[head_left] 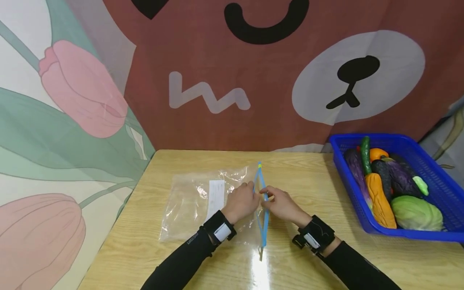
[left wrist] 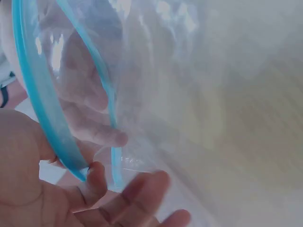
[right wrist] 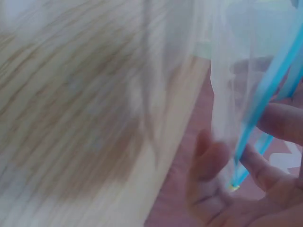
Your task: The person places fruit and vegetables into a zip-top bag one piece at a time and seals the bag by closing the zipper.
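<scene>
A clear plastic zip bag [head_left: 188, 201] lies on the table, a white label on it and its mouth facing right. Two blue zip strips [head_left: 266, 227] line the mouth and stand apart at the middle, with a yellow piece [head_left: 259, 165] at their far end. My left hand [head_left: 242, 202] grips the bag's mouth from the left, its fingers at the blue edge [left wrist: 40, 99]. From the other side, my right hand [head_left: 283, 206] holds the right strip with thumb and fingers. In the right wrist view, both strips [right wrist: 260, 106] run past the fingers of that hand.
A blue plastic basket [head_left: 446, 181] at the right holds a green cabbage [head_left: 417, 212], a cucumber [head_left: 365, 155], dark eggplants and orange vegetables. Behind the wooden table [head_left: 137, 241] hangs a printed cloth [head_left: 203, 133]. Each wrist wears a black strapped camera.
</scene>
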`<state>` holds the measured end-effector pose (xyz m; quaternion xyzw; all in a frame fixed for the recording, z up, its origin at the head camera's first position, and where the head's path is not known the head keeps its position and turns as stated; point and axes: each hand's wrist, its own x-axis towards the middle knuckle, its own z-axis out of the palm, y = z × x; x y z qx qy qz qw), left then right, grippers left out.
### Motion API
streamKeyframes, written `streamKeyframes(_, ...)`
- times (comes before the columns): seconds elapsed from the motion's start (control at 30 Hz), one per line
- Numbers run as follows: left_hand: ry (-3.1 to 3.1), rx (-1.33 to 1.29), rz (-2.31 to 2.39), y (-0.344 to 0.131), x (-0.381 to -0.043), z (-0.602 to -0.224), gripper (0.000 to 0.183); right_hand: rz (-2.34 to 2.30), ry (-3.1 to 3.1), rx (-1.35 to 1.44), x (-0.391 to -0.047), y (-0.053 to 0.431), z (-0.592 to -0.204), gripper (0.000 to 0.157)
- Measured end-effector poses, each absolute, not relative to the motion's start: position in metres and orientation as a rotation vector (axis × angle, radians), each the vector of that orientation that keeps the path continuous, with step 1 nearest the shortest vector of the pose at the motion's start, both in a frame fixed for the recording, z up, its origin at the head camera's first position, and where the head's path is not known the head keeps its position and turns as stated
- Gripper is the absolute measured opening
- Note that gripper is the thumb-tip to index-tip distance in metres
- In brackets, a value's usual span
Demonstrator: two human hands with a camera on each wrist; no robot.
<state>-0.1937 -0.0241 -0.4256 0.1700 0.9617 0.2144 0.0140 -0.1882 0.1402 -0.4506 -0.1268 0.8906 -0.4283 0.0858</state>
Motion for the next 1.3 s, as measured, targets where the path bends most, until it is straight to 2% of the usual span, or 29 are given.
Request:
streamKeyframes(0.27,3.126,0.682,0.802,-0.025,-0.183,-0.404,0.007,-1.630,2.601,-0.429,-0.178,0.143,-0.438,0.028)
streamKeyframes(0.43,3.184,0.748,0.878,-0.029,-0.176,-0.387,0.015,-1.665,2.608,-0.377,-0.174,0.149,-0.429,0.031)
streamKeyframes(0.67,3.212,0.722,1.000,-0.035,-0.180,-0.372,0.016,-1.647,2.635,-0.311,-0.173,0.164,-0.428,0.033)
streamKeyframes(1.03,3.240,0.646,1.122,-0.050,-0.186,-0.364,0.018,-1.729,2.509,-0.252,-0.181,0.172,-0.431,0.034)
streamKeyframes(1.2,3.160,0.716,1.108,-0.045,-0.185,-0.369,0.024,-1.649,2.510,-0.387,-0.178,0.171,-0.427,0.033)
streamKeyframes(1.3,3.132,0.779,1.097,-0.040,-0.185,-0.373,0.019,-1.559,2.551,-0.449,-0.173,0.171,-0.418,0.033)
